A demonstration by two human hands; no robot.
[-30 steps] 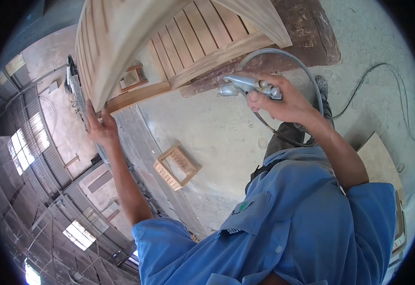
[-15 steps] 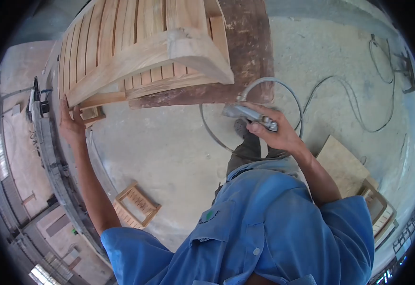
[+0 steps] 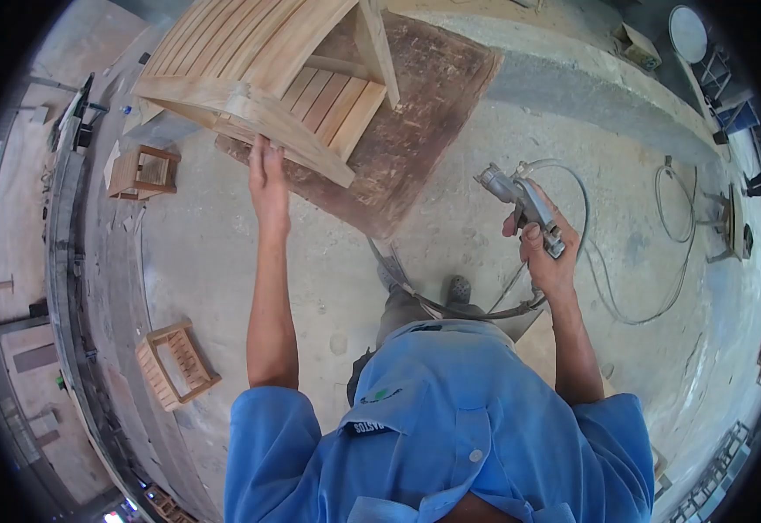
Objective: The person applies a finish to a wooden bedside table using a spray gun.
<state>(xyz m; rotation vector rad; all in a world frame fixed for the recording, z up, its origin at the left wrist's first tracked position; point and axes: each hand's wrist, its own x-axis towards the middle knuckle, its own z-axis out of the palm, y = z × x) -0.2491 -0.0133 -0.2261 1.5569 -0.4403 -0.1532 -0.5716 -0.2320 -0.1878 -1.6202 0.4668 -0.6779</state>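
My right hand (image 3: 555, 266) is wrapped round a metal spray gun (image 3: 530, 207), its head pointing up and left, away from the wood. A grey hose (image 3: 584, 202) loops from the gun past my wrist. With fingers stretched out, my left hand (image 3: 269, 187) touches the lower edge of a slatted wooden chair (image 3: 289, 126); its fingertips rest against the frame. The chair, of pale bare wood, lies tipped on a worn brown board (image 3: 437, 131). Part of the chair is cut off by the top of the view.
On the concrete floor at left stand a small slatted wooden frame (image 3: 176, 364) and a small wooden stool (image 3: 142, 172). Thin hose (image 3: 679, 296) curls across the floor at right. A raised concrete ledge (image 3: 572, 98) runs behind the board.
The chair and board appear turned, and the view has shifted. My left hand has gone from the chair's far left corner to its nearer edge. The spray gun has moved right.
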